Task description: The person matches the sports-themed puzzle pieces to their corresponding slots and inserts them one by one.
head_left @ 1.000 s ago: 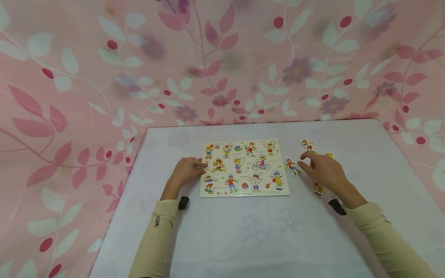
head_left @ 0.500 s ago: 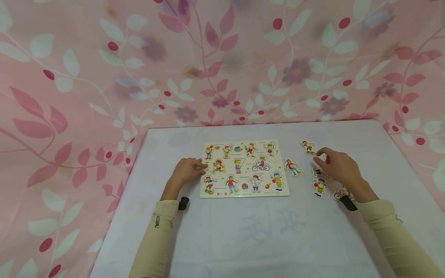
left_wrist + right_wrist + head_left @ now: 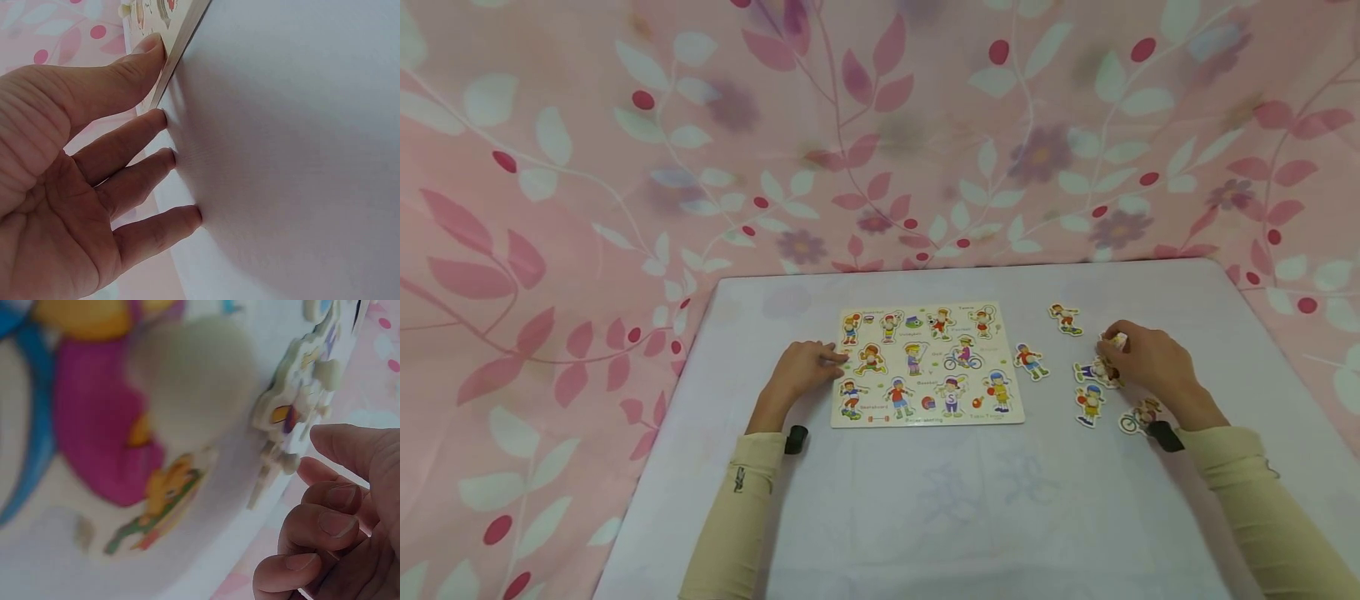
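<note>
A wooden puzzle board [image 3: 958, 412] lies on the table, set with child figures playing sports. My left hand [image 3: 808, 367] is at its left edge. In the left wrist view the thumb [image 3: 140, 65] rests on the board's edge, and the other fingers, nearly straight, reach down to the white cloth. My right hand [image 3: 1153, 358] is over the loose puzzle pieces to the board's right. Its thumb and index finger are apart, tips right at the round knob [image 3: 290, 464] of one piece; the other fingers curl inward.
Loose pieces lie around the right hand: a skateboarder [image 3: 1065, 320], a red-and-blue figure [image 3: 1031, 362], a yellow-clad figure [image 3: 1089, 405] and a cyclist [image 3: 1138, 417]. A white cloth covers the table [image 3: 925, 525]. Pink floral fabric [image 3: 880, 125] hangs behind.
My right hand has moved right, away from the red-and-blue piece beside the board, to the farther loose pieces. My left hand has stayed at the board's edge.
</note>
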Demonstrator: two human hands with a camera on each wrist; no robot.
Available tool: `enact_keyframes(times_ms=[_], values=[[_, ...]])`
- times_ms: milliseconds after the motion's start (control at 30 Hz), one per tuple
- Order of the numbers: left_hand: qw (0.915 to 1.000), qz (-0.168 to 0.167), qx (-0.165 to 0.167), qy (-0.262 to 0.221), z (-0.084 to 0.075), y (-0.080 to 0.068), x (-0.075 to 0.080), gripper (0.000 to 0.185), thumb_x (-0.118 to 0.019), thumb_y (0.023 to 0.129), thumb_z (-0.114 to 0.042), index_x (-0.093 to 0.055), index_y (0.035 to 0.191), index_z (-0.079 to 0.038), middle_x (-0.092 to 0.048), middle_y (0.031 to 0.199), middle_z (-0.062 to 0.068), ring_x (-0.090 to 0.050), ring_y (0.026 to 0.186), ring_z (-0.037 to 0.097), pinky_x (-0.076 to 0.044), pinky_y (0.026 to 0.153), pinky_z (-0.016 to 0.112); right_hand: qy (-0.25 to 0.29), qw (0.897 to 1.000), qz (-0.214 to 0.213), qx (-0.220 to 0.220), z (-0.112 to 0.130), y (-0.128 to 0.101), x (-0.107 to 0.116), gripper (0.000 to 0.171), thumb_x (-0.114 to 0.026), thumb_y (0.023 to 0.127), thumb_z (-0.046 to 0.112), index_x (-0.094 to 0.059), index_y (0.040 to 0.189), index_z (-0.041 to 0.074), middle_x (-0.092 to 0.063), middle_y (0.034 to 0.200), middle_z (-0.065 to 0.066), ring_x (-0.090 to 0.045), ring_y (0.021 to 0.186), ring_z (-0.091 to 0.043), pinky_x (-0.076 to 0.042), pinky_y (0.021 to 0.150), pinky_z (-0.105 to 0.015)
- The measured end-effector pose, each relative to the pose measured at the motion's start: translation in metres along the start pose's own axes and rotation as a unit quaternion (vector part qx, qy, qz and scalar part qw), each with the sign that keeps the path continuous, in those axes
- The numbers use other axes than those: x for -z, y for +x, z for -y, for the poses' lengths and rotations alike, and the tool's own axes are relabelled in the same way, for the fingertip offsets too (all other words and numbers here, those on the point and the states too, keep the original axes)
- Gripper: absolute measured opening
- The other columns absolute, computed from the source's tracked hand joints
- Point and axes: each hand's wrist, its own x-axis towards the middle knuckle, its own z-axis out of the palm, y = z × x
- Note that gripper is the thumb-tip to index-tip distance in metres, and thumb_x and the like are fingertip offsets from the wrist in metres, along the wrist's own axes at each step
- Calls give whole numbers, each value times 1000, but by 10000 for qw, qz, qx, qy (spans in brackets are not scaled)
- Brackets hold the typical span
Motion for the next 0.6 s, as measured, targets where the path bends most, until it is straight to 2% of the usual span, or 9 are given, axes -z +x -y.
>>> enact_keyframes(times_ms=[300, 600], values=[[10000, 14, 46, -59, 0, 0, 0, 30, -79, 84, -23, -76, 114, -16, -62, 130, 9, -47, 133, 37, -27, 115, 52, 1, 9997, 147, -171, -8, -2, 1, 36, -57, 97, 34, -58, 115, 3, -60, 79, -10, -52, 69, -26, -38, 50, -33], [10000, 1, -43, -12, -1, -1, 2, 31, -80, 84, -22, -76, 114, -16, -62, 130, 10, -47, 132, 38, -29, 113, 52, -53, 9999, 133, -69, -8, -3, 3, 33, -57, 97, 33, -59, 112, 4, -60, 80, -10, -52, 67, -25, -37, 50, -33]])
